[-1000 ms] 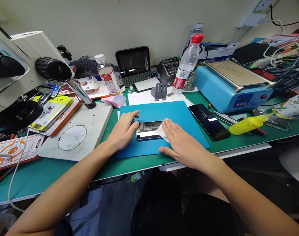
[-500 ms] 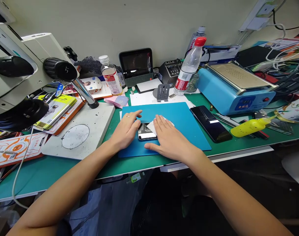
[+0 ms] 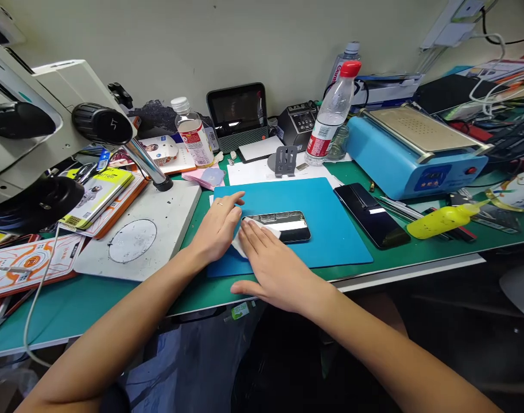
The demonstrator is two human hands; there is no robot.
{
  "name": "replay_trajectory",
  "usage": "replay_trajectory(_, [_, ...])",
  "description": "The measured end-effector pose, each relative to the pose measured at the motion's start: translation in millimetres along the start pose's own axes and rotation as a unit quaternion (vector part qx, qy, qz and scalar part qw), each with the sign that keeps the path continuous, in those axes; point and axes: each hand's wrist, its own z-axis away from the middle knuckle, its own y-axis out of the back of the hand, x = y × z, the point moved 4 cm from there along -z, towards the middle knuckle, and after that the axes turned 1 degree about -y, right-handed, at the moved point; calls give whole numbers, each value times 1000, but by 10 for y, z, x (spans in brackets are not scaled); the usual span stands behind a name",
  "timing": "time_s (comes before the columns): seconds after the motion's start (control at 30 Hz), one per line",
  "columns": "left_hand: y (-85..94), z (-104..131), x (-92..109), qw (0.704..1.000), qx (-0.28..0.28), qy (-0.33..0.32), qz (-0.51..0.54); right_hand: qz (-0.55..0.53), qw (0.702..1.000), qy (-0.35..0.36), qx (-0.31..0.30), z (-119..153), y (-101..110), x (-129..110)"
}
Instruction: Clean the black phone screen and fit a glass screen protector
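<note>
A phone (image 3: pixel 294 227) lies flat on a blue mat (image 3: pixel 300 195), its right part uncovered and shiny. My right hand (image 3: pixel 272 261) rests flat over a white cloth (image 3: pixel 238 244) at the phone's left end, fingers stretched and thumb apart. The cloth shows around the fingertips and hangs past the phone's left edge. Beside that end, my left hand (image 3: pixel 218 226) stands with its fingers apart; whether its fingertips touch the phone is hidden.
A microscope base (image 3: pixel 158 229) stands left of the mat. Right of it lie a dark phone (image 3: pixel 371 221), a yellow squeeze bottle (image 3: pixel 442 222) and a blue heating device (image 3: pixel 386 160). Behind are a red-capped bottle (image 3: pixel 324 137) and a grey stand (image 3: pixel 284 162).
My right hand has slid left and a little nearer along the phone with the cloth, uncovering the phone's right part. My left hand has barely moved.
</note>
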Motion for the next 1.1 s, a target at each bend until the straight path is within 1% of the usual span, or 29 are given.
replay_trajectory(0.1, [11,-3,14,1000,-3,5,-8,8,1000,-26,-8,217,59,143])
replay_trajectory(0.23, [25,2,27,1000,-8,11,-7,11,996,-89,-29,442,151,437])
replay_trajectory(0.33, [26,5,34,1000,-9,14,-2,11,991,-127,-34,476,206,601])
replay_trajectory(0.4, [19,4,38,1000,-10,12,-2,9,989,-145,-36,409,223,644])
replay_trajectory(0.53, [-3,-4,29,1000,-9,7,-4,-14,987,-153,-43,102,203,578])
replay_trajectory(0.67, [-17,-3,-4,1000,-4,5,-1,-49,992,-110,-40,-233,127,381])
replay_trajectory(0.77, [-19,5,-20,1000,-2,1,3,-54,996,-68,-17,-342,71,226])
replay_trajectory(0.83, [-16,11,-21,1000,-1,3,5,-48,998,-41,-4,-315,48,145])
replay_trajectory(0.93, [-7,12,-7,1000,-1,2,4,-22,1000,-8,-4,-142,39,97])
replay_trajectory(1.0, [-2,10,4,1000,-4,1,0,-5,1000,-5,-8,25,54,139])
replay_trajectory(1.1, [7,7,10,1000,-6,8,-5,-1,999,-31,-7,281,102,305])
